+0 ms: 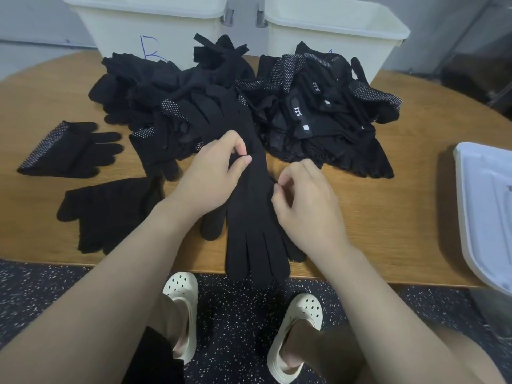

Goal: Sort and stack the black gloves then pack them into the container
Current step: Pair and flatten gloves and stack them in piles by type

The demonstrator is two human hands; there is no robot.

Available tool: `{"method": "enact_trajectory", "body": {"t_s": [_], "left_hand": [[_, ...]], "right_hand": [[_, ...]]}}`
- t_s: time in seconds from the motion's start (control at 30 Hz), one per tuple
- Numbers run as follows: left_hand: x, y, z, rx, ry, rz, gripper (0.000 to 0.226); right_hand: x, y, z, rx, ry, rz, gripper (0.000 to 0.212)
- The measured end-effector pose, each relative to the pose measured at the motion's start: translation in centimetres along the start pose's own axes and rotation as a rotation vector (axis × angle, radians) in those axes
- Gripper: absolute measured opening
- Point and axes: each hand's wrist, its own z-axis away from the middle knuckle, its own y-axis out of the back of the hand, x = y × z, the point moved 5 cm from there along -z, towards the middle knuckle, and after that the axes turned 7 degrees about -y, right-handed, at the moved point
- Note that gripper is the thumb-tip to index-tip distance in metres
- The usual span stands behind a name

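Both hands work one long black glove [250, 206]: the left hand [213, 173] pinches its upper edge between thumb and forefinger, while the right hand [304, 200], fingers curled, nips its right edge. Its fingers hang over the bench [388, 212] edge nearest the person. Beyond the grip lies the glove heap [249, 106], then two white bins [155, 26]. Left of the grip lie sorted gloves [108, 209].

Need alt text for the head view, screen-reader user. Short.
Two bare hands straighten a long black glove on a wooden table, its fingers hanging over the near edge: the left hand pinches it, the right hand is curled at its edge. Behind lie a heap of black gloves and two white bins.
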Motion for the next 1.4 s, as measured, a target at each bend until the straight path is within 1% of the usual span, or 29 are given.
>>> {"method": "enact_trajectory", "body": {"t_s": [0.03,0.07,0.1,0.17,0.23,0.3,0.43,0.5,0.63,0.73,0.77,0.83,0.87,0.9,0.93,0.97,1.07,1.17,1.27,1.4], "left_hand": [[0.1,0.1,0.0,0.005,-0.005,0.018,0.01],[0.2,0.2,0.0,0.012,-0.01,0.041,0.009],[0.2,0.4,0.0,0.018,-0.012,0.063,0.009],[0.1,0.7,-0.2,0.015,-0.012,0.097,0.01],[-0.2,0.8,-0.4,-0.003,-0.01,0.101,0.01],[-0.4,0.8,-0.6,-0.01,-0.014,0.095,0.01],[-0.5,0.8,-0.5,-0.005,-0.008,0.1,0.013],[-0.6,0.9,-0.4,0.001,-0.005,0.095,0.014],[-0.4,1.1,-0.3,-0.003,0.01,0.089,0.013],[-0.3,1.4,-0.2,-0.019,0.035,0.115,0.011],[-0.4,1.5,-0.2,-0.045,0.057,0.149,0.015],[-0.8,1.9,0.0,-0.114,0.11,0.259,0.038],[-1.0,2.2,0.2,-0.134,0.125,0.276,0.049],[-1.1,2.5,0.4,-0.136,0.13,0.256,0.055],[-1.1,2.8,0.5,-0.118,0.13,0.226,0.056],[-1.0,3.1,0.6,-0.08,0.123,0.214,0.052],[-0.1,4.2,0.5,0.066,0.088,0.283,0.032],[0.8,5.0,0.6,0.145,0.037,0.272,0.02],[2.0,5.3,1.9,0.132,-0.036,0.24,0.014],[3.2,5.2,5.0,0.062,-0.09,0.202,0.016]], "right_hand": [[-0.6,0.1,0.2,0.013,0.066,0.027,0.006],[-1.2,0.0,0.4,0.002,0.15,0.063,0.007],[-1.8,-0.3,0.7,-0.04,0.24,0.093,0.012],[-2.5,-1.2,1.4,-0.198,0.355,0.116,0.027],[-2.7,-1.8,2.1,-0.364,0.374,0.124,0.043],[-2.8,-2.0,2.8,-0.46,0.398,0.167,0.054],[-3.6,-1.9,4.9,-0.574,0.516,0.254,0.055],[-4.0,-1.7,6.2,-0.629,0.543,0.25,0.056],[-4.3,-1.2,7.7,-0.667,0.562,0.223,0.056],[-4.4,-0.8,7.4,-0.64,0.502,0.163,0.061],[-4.3,-0.7,7.3,-0.613,0.469,0.157,0.064],[-4.1,-0.2,6.9,-0.542,0.4,0.161,0.071],[-4.0,0.0,6.6,-0.509,0.369,0.166,0.073],[-3.9,0.2,6.4,-0.482,0.343,0.17,0.074],[-3.7,0.4,6.2,-0.456,0.326,0.171,0.074],[-3.6,0.4,6.1,-0.432,0.317,0.171,0.073],[-3.1,0.5,5.8,-0.387,0.303,0.157,0.067],[-2.6,0.4,5.4,-0.357,0.305,0.146,0.059],[-2.0,0.5,4.7,-0.336,0.28,0.061,0.05],[-0.4,1.9,3.5,-0.25,0.171,-0.103,0.037]]}}
